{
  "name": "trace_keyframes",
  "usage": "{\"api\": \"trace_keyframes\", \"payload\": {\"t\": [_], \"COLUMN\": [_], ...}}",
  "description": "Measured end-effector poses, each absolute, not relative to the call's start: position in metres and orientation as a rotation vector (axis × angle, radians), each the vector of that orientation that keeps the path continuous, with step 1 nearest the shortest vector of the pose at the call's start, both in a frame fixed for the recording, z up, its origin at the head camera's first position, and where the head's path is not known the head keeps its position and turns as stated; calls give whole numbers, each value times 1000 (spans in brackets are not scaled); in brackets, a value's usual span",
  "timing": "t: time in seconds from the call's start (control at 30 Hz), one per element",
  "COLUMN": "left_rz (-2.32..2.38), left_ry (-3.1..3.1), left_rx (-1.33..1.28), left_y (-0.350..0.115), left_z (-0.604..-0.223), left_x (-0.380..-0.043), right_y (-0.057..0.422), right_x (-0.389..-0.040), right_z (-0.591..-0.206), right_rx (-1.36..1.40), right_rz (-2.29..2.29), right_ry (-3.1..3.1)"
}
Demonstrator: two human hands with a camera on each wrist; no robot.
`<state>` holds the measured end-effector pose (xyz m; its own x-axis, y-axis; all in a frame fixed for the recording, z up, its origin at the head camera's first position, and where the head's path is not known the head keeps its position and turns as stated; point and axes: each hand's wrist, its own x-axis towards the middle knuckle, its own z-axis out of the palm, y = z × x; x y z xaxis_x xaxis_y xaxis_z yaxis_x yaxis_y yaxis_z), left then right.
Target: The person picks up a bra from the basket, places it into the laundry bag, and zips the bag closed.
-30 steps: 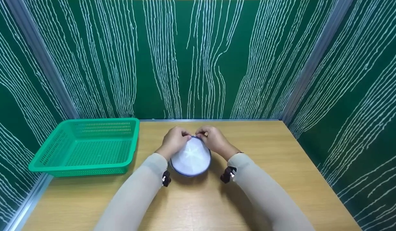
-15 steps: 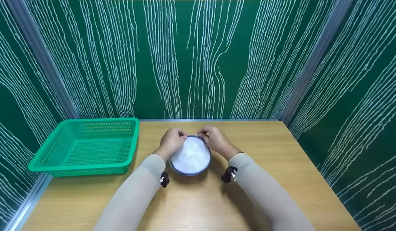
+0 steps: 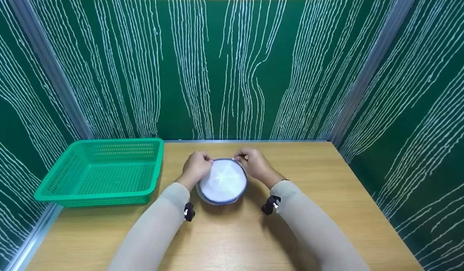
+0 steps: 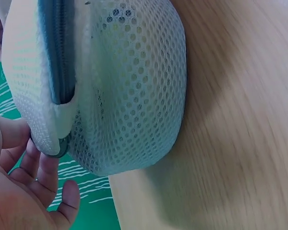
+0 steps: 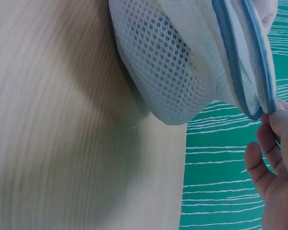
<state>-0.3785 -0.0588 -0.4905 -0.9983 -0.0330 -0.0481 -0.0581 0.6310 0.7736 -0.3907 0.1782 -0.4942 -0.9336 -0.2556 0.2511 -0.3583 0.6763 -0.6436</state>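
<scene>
A round white mesh laundry bag (image 3: 222, 182) with a blue-edged zip stands on the table in front of me. My left hand (image 3: 196, 168) pinches its top rim at the back left, thumb above and fingers beneath. In the left wrist view the zip (image 4: 61, 52) runs along the rim and ends at a white tab beside those fingertips. My right hand (image 3: 255, 165) pinches the back right of the rim. There, in the right wrist view, the two blue zip edges (image 5: 229, 52) stand apart with a gap between them. Honeycomb mesh (image 4: 134, 81) forms the bulging side.
A green plastic basket (image 3: 115, 178) with slotted sides sits at the left of the wooden table (image 3: 224, 241). Green panels (image 3: 280, 71) with white wavy lines enclose the table at the back and both sides. A dark wrist device (image 3: 270, 205) is strapped on each sleeve.
My hands have drawn apart along the back rim, the left one moving left and slightly toward me, the right one a little to the right. The bag has shifted slightly left.
</scene>
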Motion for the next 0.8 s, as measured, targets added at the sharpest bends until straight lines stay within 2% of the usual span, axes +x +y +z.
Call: {"api": "trace_keyframes", "payload": {"t": [0.43,0.8], "left_rz": [1295,1166], "left_ry": [2851,2940], "left_rx": [-150,14], "left_y": [-70,-52], "left_z": [-497,-489], "left_x": [-381,-375], "right_y": [178,176], "right_x": [-390,-394], "right_z": [-497,-497], "right_rx": [515,494], "right_rz": [1095,1136], "right_ry": [-2720,-2706]}}
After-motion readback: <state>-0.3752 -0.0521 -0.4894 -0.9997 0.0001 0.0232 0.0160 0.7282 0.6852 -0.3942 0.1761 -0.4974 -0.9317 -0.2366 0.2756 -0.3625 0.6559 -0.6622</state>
